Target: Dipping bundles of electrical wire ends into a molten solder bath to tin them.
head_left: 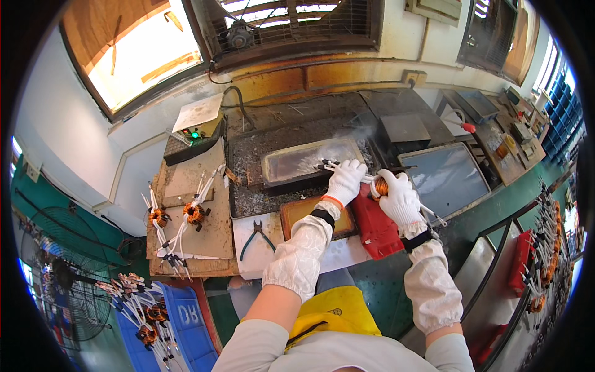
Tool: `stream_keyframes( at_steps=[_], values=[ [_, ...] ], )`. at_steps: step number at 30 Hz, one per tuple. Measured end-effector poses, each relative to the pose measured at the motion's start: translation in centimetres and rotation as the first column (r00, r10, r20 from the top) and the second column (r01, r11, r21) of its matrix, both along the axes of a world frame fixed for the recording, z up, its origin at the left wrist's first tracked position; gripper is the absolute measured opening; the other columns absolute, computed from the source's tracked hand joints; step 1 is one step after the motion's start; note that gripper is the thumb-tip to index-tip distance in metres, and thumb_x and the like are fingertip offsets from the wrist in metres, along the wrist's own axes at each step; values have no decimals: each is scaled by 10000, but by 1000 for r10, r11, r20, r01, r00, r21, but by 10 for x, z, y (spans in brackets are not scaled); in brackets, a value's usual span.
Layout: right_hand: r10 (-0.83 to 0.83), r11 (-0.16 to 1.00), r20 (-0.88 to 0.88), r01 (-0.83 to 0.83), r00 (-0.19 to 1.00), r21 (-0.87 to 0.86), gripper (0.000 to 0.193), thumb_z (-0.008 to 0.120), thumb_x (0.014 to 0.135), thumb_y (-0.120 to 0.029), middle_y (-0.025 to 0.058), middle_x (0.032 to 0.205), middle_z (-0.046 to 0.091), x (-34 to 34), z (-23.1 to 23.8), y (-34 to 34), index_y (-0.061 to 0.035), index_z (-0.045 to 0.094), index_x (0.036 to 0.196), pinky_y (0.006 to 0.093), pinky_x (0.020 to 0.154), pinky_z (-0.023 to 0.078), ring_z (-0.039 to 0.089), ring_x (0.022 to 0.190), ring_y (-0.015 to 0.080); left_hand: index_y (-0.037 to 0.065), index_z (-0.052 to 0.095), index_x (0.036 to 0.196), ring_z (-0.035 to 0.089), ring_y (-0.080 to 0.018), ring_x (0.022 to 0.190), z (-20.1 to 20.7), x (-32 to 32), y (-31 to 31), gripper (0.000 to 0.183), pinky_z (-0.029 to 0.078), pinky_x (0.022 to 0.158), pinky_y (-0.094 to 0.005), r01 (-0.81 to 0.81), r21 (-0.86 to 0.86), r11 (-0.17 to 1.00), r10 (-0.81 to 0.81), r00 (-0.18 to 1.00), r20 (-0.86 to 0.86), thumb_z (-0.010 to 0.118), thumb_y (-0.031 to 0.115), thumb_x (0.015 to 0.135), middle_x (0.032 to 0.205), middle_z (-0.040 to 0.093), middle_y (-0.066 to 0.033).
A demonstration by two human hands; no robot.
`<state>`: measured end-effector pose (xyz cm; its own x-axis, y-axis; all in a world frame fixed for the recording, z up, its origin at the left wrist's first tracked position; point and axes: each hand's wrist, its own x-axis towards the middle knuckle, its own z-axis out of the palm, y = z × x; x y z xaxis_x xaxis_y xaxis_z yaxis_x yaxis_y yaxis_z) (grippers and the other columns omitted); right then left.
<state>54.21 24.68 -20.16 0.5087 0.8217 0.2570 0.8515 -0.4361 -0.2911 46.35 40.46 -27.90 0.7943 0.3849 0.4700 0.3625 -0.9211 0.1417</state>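
White gloves cover both my hands. My right hand (400,199) is closed around a copper-wound ring coil (380,187). Wrapped round the coil's white sleeved leads is my left hand (347,181), just left of it. The dark-banded lead ends (326,164) point left over a rectangular solder pot (282,168) with a silvery surface. Smoke rises by its right end, and whether the tips touch the surface I cannot make out. Another white lead hangs out below my right hand. Under my hands stands a red bin (376,230).
Green-handled pliers (256,239) lie beside a shallow brown tray (304,218). Two coils (194,214) rest on the board at left, near a control box (195,134) with a green light. A blue crate (192,328) holds more coils. At right are a grey-topped tray (449,180) and a coil rack (545,254).
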Motion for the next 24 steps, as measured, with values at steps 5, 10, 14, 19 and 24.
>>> stream_keyframes(
  at_steps=[5, 10, 14, 19, 24],
  values=[
    [-14, 1000, -37, 15, 999, 7, 453, 652, 735, -88, 195, 1026, 551, -3, -3, -9, -213, 574, 1163, 491, 774, 514, 604, 928, 406, 120, 577, 888, 580, -268, 936, 1, 1, -5, 97, 479, 817, -369, 25, 63, 998, -24, 999, -21, 548, 187, 823, 927, 584, -88],
    [-36, 999, -29, 36, 999, 7, 481, 656, 728, -85, 193, 1038, 551, -5, -6, -22, -215, 557, 1180, 491, 779, 514, 605, 930, 404, 119, 571, 870, 579, -267, 927, 4, 1, -16, 101, 474, 809, -374, 59, 81, 995, -58, 998, -13, 558, 208, 822, 903, 575, -84],
    [-55, 998, -48, 55, 997, -5, 490, 655, 722, -77, 192, 1042, 549, -7, -5, -34, -210, 546, 1180, 492, 781, 511, 603, 924, 405, 118, 560, 848, 580, -261, 897, 7, 1, -27, 130, 474, 789, -372, 90, 113, 989, -92, 996, 14, 571, 244, 818, 862, 559, -76],
    [-55, 998, -62, 56, 997, 15, 503, 657, 713, -68, 192, 1055, 548, -7, -9, -41, -205, 537, 1182, 494, 793, 504, 588, 943, 415, 113, 549, 839, 573, -257, 882, 13, -3, -41, 158, 475, 818, -381, 96, 137, 986, -106, 992, 69, 580, 263, 801, 842, 546, -65],
    [-18, 989, -96, 32, 995, 147, 516, 648, 705, -42, 189, 1075, 550, -2, -23, -49, -199, 537, 1184, 486, 831, 490, 565, 991, 408, 77, 550, 1140, 482, -327, 1176, 15, -24, -68, 355, 362, 1053, -427, -34, 185, 982, -42, 919, 392, 529, 199, 808, 1155, 529, -147]
  ],
)
